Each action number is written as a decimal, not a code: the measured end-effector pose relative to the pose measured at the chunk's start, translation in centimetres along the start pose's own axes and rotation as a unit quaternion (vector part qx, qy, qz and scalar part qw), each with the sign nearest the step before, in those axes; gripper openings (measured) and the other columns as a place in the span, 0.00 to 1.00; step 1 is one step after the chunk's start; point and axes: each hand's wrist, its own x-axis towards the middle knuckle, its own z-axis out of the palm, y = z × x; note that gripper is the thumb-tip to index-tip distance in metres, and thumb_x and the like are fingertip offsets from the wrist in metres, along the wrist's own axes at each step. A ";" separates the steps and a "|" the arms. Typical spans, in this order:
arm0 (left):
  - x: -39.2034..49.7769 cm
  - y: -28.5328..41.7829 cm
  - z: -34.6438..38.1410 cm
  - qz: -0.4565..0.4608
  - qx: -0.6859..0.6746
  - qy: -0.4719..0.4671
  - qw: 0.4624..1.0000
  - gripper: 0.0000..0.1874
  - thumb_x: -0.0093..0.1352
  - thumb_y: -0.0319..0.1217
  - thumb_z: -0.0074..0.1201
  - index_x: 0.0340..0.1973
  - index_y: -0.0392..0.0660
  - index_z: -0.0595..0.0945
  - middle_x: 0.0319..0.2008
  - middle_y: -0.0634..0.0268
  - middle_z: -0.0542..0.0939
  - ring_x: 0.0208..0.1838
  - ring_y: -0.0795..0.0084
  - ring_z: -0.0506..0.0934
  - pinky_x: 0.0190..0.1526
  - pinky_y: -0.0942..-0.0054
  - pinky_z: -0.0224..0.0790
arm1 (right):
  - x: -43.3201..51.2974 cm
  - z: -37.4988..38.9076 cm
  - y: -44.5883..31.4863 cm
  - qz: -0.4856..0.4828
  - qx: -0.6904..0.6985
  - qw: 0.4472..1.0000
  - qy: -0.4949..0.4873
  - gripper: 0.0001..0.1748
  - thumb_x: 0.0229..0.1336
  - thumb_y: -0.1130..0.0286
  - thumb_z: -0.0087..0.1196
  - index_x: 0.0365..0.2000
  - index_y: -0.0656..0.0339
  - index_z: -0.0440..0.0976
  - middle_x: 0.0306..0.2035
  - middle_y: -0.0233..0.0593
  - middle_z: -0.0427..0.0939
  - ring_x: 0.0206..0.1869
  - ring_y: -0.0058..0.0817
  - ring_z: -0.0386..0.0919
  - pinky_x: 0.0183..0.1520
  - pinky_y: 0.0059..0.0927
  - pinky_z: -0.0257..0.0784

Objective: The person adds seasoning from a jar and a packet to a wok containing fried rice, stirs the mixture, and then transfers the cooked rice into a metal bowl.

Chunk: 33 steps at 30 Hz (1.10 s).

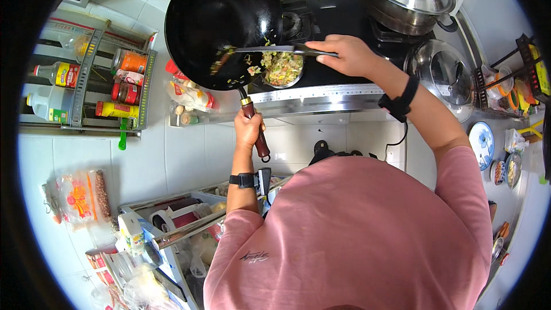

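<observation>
My left hand (249, 130) is wrapped around the dark red handle (261, 146) of a black wok (215, 17). The wok is tilted, its lower right rim over a metal bowl (297, 78) holding chopped mixed food (282, 68). In my right hand (346, 54) is the dark handle of a metal spatula (267, 49), which reaches across the wok's rim. Its blade (223, 59) lies inside the wok with food bits on it. Several food scraps (254, 70) cling to the wok near that rim.
A lidded steel pot (404, 4) stands on the right burner of the black stove (331, 13). A large glass lid (450, 77) leans at the stove's right. Bagged seasoning (189, 94) sits left of the bowl, below the wok. A wall rack (88, 82) holds bottles and jars.
</observation>
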 end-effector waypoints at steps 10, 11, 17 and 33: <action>-0.5 -0.5 0.6 -0.019 0.003 0.023 1.000 0.04 0.59 0.23 0.50 0.27 0.38 0.71 0.16 0.62 0.74 0.16 0.72 0.73 0.21 0.73 0.67 | -3.7 -4.3 3.2 0.050 -0.083 0.994 -0.046 0.21 0.55 0.65 0.57 0.52 0.46 0.77 0.29 0.36 0.74 0.34 0.38 0.75 0.36 0.37 0.70; -0.5 -0.5 0.7 -0.017 0.007 0.022 1.000 0.04 0.59 0.23 0.50 0.27 0.38 0.71 0.16 0.62 0.74 0.16 0.72 0.73 0.21 0.73 0.67 | -3.5 -4.2 3.2 0.060 -0.075 0.995 -0.037 0.21 0.55 0.65 0.58 0.51 0.46 0.77 0.29 0.36 0.74 0.33 0.38 0.75 0.36 0.36 0.70; -0.3 -0.2 1.3 -0.011 0.015 0.007 1.000 0.03 0.60 0.23 0.50 0.27 0.38 0.71 0.16 0.62 0.74 0.16 0.73 0.73 0.21 0.73 0.66 | -1.1 -1.5 2.4 0.062 0.188 0.978 -0.062 0.23 0.58 0.65 0.57 0.56 0.48 0.74 0.30 0.37 0.74 0.34 0.31 0.74 0.39 0.32 0.69; -0.1 -0.3 1.1 -0.008 0.022 0.004 1.000 0.03 0.59 0.23 0.49 0.27 0.38 0.72 0.16 0.62 0.74 0.16 0.73 0.73 0.21 0.72 0.66 | -2.3 -2.3 2.6 0.042 -0.003 0.998 -0.039 0.22 0.55 0.64 0.58 0.52 0.44 0.77 0.28 0.36 0.73 0.33 0.36 0.75 0.36 0.35 0.69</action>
